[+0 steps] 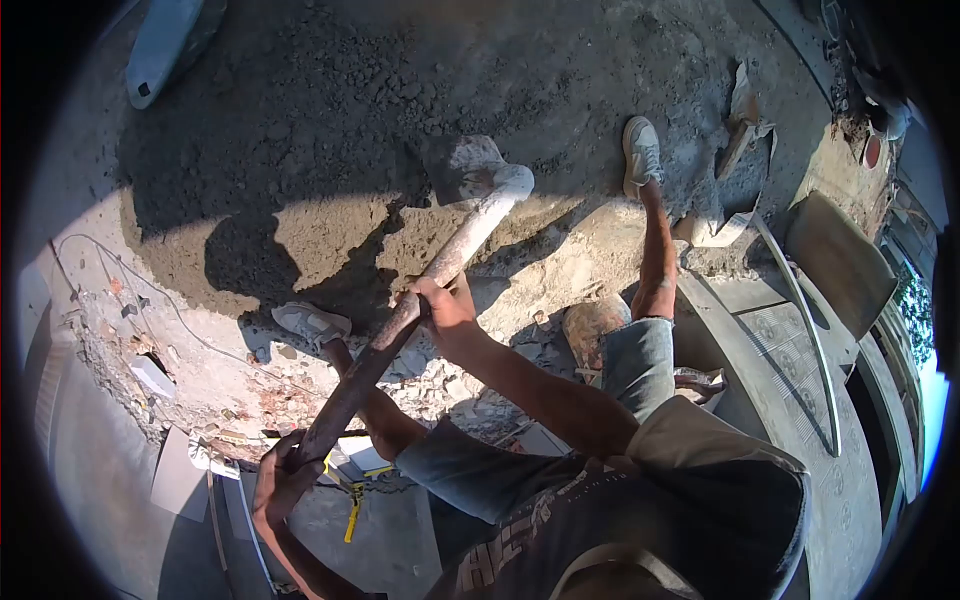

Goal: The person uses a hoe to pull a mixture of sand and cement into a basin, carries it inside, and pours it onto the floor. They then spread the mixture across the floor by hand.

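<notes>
Both hands grip the long handle of a hoe point(462, 243), which slants from lower left to upper middle. My left hand point(285, 475) is closed around the handle's near end. Further along the shaft, my right hand point(445, 310) is wrapped about its middle. A pale crust coats the upper handle and neck. The hoe's blade point(470, 165) bends back from the neck and rests against a heap of dark grey mortar mix point(330, 110); its lower edge is hard to make out.
Rubble point(250, 385) lies at left, with a thin wire curving over it. My shoes point(642, 155) stand apart at the mix's edge. A torn bag point(740, 190) lies at upper right, near a brown board point(840, 262). A yellow-handled tool point(353, 515) lies below.
</notes>
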Tool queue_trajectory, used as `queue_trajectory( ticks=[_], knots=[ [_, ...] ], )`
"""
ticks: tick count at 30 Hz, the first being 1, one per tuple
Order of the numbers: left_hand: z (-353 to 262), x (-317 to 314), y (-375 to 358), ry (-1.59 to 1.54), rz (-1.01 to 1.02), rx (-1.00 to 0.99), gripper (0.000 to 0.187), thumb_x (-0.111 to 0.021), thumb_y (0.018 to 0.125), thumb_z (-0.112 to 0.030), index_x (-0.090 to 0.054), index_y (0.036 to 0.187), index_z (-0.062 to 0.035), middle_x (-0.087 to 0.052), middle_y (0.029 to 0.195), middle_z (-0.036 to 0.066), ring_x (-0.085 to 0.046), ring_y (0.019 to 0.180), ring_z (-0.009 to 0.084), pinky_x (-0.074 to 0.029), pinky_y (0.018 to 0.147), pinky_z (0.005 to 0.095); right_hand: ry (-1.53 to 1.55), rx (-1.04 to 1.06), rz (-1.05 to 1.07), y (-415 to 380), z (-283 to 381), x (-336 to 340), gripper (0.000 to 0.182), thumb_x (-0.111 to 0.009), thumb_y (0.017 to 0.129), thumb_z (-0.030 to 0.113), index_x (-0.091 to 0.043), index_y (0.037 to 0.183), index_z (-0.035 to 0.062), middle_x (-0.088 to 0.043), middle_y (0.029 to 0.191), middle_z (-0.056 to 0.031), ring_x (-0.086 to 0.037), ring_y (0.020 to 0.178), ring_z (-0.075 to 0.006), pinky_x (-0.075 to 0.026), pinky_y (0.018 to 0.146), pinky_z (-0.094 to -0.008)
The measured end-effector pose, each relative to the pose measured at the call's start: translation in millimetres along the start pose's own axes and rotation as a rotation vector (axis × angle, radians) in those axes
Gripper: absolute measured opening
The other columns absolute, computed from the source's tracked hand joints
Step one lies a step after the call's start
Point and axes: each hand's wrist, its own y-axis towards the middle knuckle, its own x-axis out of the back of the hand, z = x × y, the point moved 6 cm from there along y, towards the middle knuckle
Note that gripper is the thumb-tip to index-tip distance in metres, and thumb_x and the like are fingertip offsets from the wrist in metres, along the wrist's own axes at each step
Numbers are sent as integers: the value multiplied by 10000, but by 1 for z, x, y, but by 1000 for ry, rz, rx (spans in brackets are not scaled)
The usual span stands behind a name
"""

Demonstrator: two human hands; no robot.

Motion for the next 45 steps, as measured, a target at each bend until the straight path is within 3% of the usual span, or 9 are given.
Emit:
queue_trajectory(
  ticks=[3,8,15,18,22,29,33,37,45],
  knots=[
    [-78,-125,118,654,17,-614,572,-724,875,-259,-525,1350,-11,-677,932,112,-627,780,171,-520,725,308,-109,279,-150,108,128,81,233,-627,835,46,-471,1006,33,-559,863,-119,-620,715,-247,-577,618,-437],
    [-200,-261,174,483,57,-672,626,-589,915,-454,-511,1381,-44,-648,1139,279,-639,1056,422,-504,937,446,-369,300,-462,248,289,168,202,-635,864,178,-543,935,12,-600,713,-114,-618,588,-251,-533,542,-378],
    [-100,-116,167,444,53,-504,671,-615,927,-458,-484,1410,-11,-597,1280,281,-589,1200,378,-450,998,403,-469,340,-411,201,121,27,284,-664,838,147,-572,927,-106,-620,780,-138,-611,565,-251,-474,497,-369],
    [-31,-32,98,477,-176,-427,620,-665,917,-379,-502,1386,-8,-711,1039,202,-707,921,340,-530,766,381,-567,280,-455,210,-30,-12,230,-657,840,114,-562,959,-58,-606,756,-118,-590,542,-237,-481,509,-381],
    [41,10,-2,263,-211,-169,499,-698,871,-126,-558,1341,-32,-694,901,77,-617,718,98,-498,630,274,-420,290,-208,61,-92,-40,261,-680,832,127,-514,969,-21,-566,687,-92,-581,583,-208,-483,491,-374],
    [177,33,-125,-264,-419,-164,430,-718,792,-28,-638,1214,-47,-643,770,31,-553,619,65,-432,547,232,-121,357,487,-52,-190,-74,218,-667,824,-39,-566,1016,-16,-658,905,-108,-652,739,-189,-529,632,-318],
    [159,-45,-82,-322,-333,-302,464,-791,800,-95,-629,1233,-58,-664,803,66,-584,664,78,-470,553,268,-310,212,469,-89,-60,-55,377,-606,881,49,-363,1170,42,-593,938,-160,-660,771,-275,-584,657,-414],
    [26,-188,-31,-34,-387,-575,512,-696,896,-413,-592,1281,-92,-722,986,200,-704,922,373,-548,777,431,-577,475,122,-24,111,-14,323,-614,858,37,-415,1112,57,-547,841,-104,-606,620,-215,-560,532,-377],
    [-125,-328,-83,-81,140,-1004,549,-572,990,-349,-430,1452,-87,-657,1175,214,-692,904,308,-530,819,406,-1208,330,129,13,342,91,339,-658,822,26,-459,1095,42,-563,735,-99,-593,502,-205,-513,432,-346]
  ],
)
